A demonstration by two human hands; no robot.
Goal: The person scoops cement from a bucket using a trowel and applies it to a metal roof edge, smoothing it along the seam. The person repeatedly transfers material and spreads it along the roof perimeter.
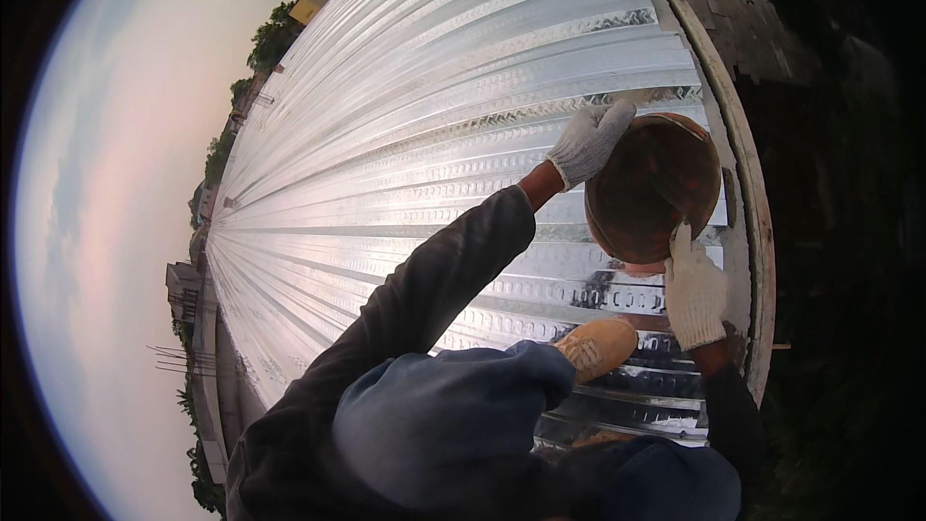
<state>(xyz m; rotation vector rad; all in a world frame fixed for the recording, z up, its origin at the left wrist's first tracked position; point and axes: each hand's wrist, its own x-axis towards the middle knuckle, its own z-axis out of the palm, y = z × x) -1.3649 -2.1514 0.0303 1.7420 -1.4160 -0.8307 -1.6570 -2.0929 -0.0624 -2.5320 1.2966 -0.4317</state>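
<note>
A round, shallow metal basin (pixel 652 189), dark brown with a reddish edge, is held between my two hands over the ribbed sheet metal. My left hand (pixel 590 143), in a pale knitted glove, grips its upper left rim. On the lower right rim, my right hand (pixel 694 291) in a matching glove is closed, a finger or thumb lying over the edge. The fingers beneath the rim are hidden. Whether anything lies in the basin's dark hollow, I cannot tell.
Shiny ribbed metal decking (pixel 434 164) stretches away to the left. A raised concrete edge (pixel 743 154) curves along the right, with a dark drop beyond. My tan shoe (pixel 600 347) rests on the decking near the basin. Rods (pixel 178 359) stick out at the far left.
</note>
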